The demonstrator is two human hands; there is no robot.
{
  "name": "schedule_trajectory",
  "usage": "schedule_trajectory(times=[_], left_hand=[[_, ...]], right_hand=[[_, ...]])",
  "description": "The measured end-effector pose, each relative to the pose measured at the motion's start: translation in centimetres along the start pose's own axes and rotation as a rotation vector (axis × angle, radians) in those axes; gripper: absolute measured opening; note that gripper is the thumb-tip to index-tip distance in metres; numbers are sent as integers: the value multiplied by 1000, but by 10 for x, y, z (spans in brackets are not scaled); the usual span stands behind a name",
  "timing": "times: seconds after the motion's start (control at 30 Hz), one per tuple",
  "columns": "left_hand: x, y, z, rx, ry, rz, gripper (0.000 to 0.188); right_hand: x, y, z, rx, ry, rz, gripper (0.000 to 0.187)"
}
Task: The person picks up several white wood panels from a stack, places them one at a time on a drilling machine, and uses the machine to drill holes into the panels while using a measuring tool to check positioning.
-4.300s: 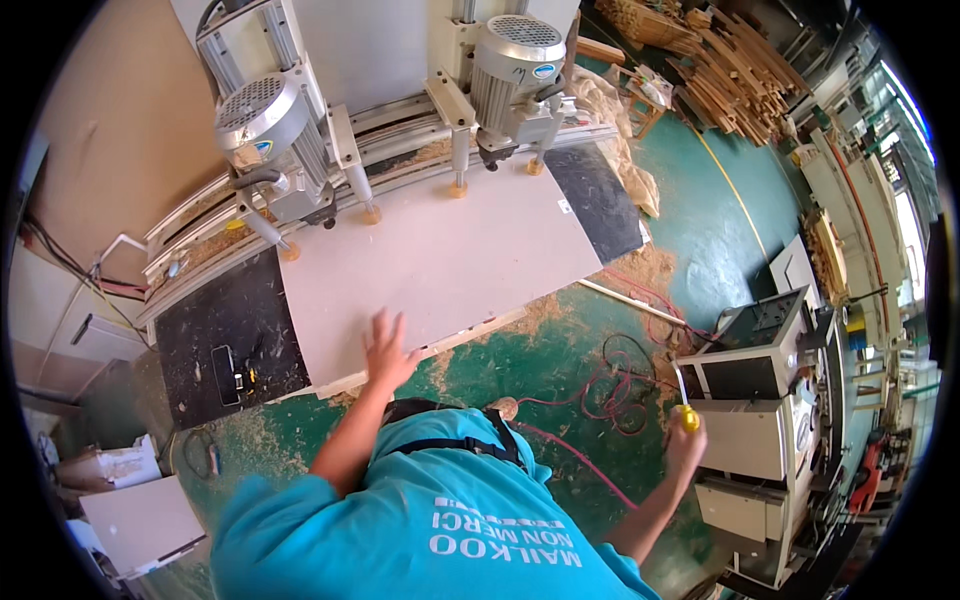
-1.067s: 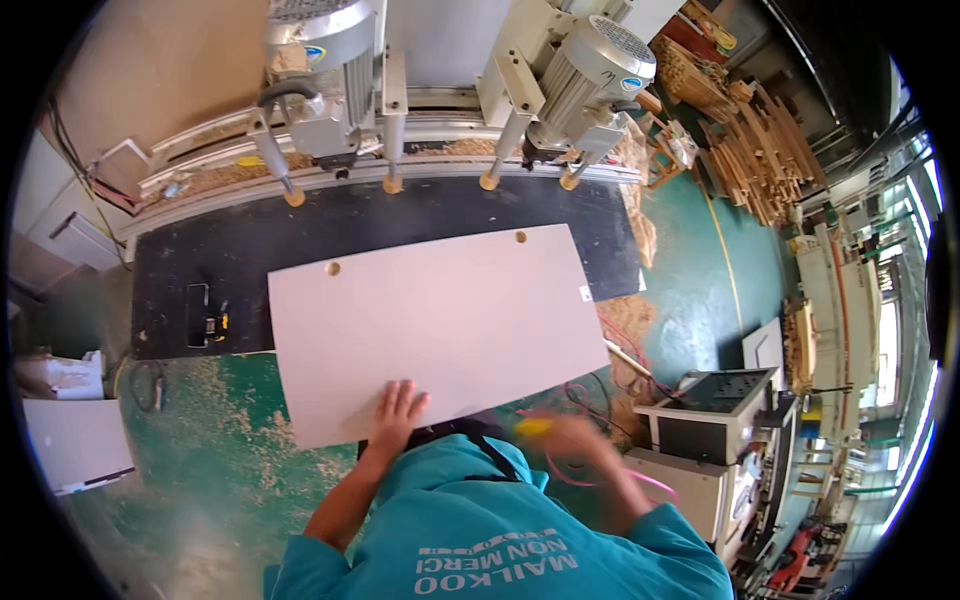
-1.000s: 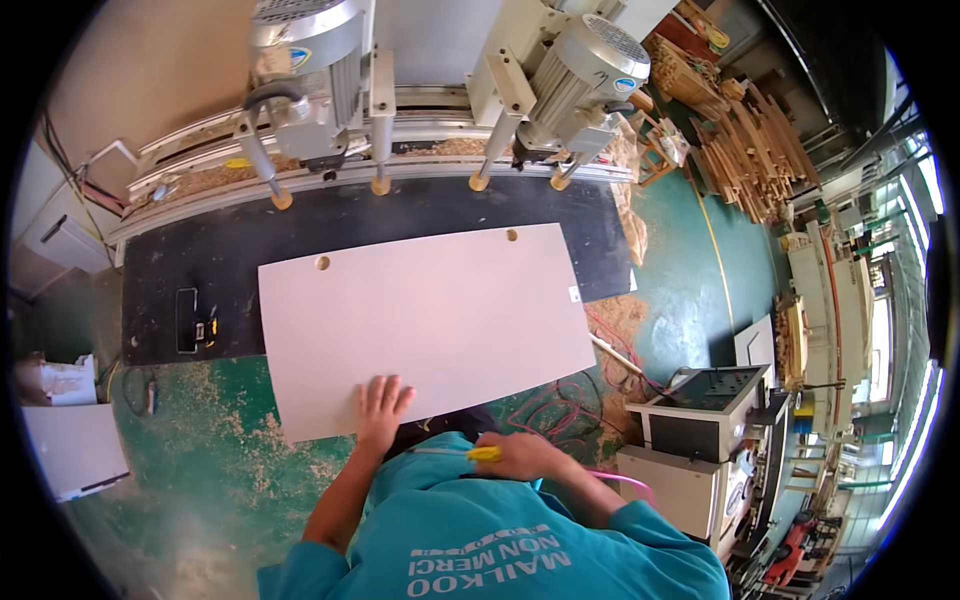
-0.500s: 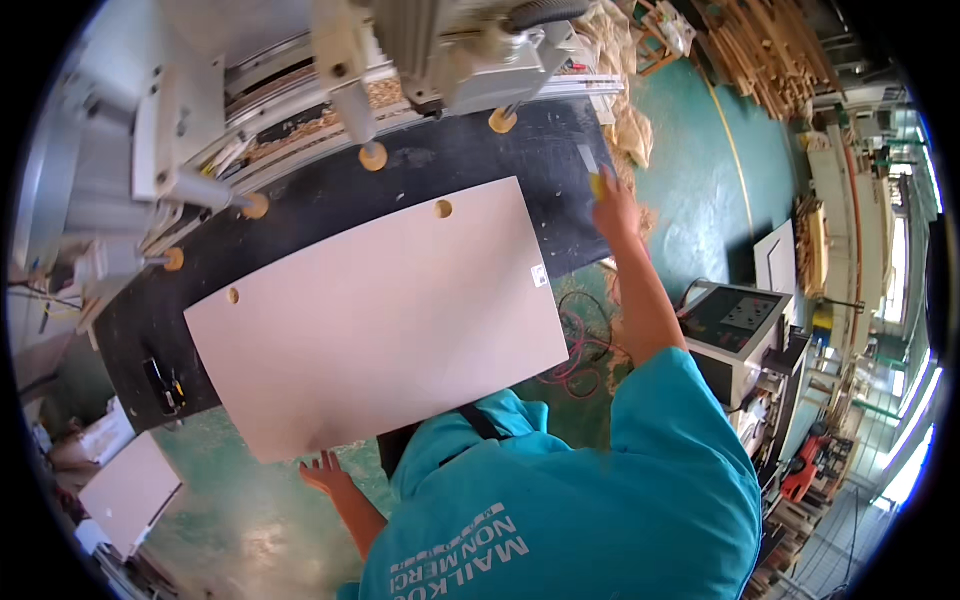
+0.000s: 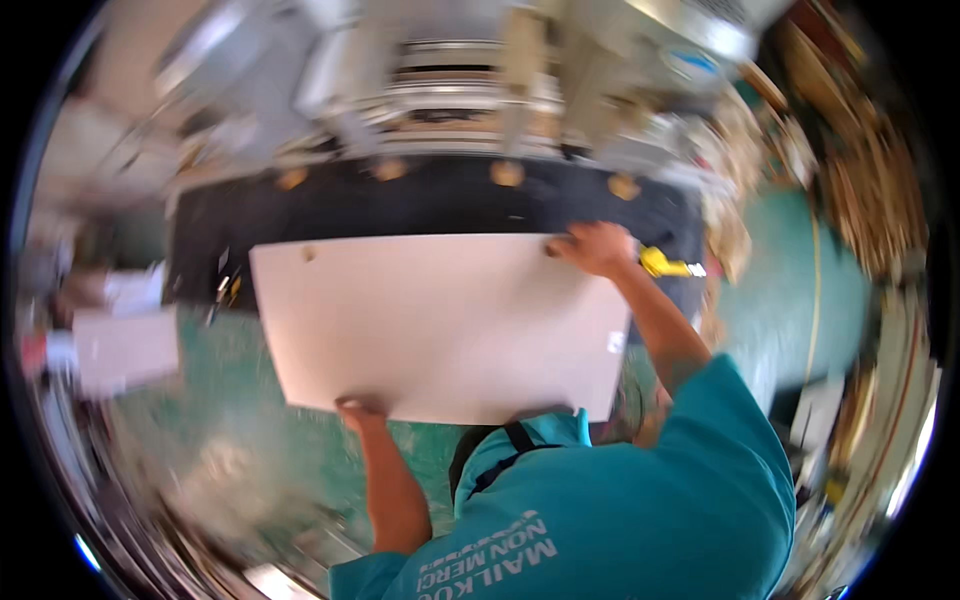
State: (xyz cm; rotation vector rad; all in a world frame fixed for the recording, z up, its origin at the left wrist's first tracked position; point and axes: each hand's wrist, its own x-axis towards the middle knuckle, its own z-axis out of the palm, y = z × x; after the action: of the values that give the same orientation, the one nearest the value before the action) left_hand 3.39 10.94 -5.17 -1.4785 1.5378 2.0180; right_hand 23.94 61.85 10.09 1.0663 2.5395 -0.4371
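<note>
The far edge of the panel [image 5: 440, 320] is grasped by the right hand [image 5: 597, 248], its fingers bent over that edge toward the right end. The near edge is met by the left hand [image 5: 362, 412], left of the middle; whether the fingers are closed beneath it cannot be told. The panel is laid partly over the black bench [image 5: 215, 262], its near part jutting out past the bench toward the body. A round hole [image 5: 309, 254] is seen near its far left corner, and a small white label [image 5: 614, 342] is borne near its right edge. Just right of the right hand, a yellow-handled tool [image 5: 662, 264] is seen against the bench, apart from the panel. Small items [image 5: 225, 292] are placed at the bench's left end. Beyond the panel, four round pads [image 5: 508, 173] are lined up along the bench's far side, below a machine [image 5: 690, 35] blurred by motion. A teal shirt [image 5: 620, 490] is worn by the person. Farther out, a pale board [image 5: 125, 350] is seen at left, and piled wood [image 5: 880, 185] at far right, past the green floor [image 5: 775, 285].
</note>
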Motion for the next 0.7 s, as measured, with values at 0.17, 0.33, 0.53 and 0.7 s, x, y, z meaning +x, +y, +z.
schedule_trajectory(times=[0.17, 0.33, 0.53, 0.7], left_hand=[[-21, -40, -111, -308, -131, -87, 37], [-3, -129, -308, -540, 8, 147, 28], [-56, -165, -443, -636, 423, 10, 54], [-38, -231, -608, -982, 583, -2, 75]], right_hand=[[-16, -14, 11, -35, 265, -276, 54], [-29, -129, 59, -87, 328, -793, 49], [-153, -279, 71, -227, 318, -1129, 45], [-368, -445, 47, -404, 4, -1475, 46]])
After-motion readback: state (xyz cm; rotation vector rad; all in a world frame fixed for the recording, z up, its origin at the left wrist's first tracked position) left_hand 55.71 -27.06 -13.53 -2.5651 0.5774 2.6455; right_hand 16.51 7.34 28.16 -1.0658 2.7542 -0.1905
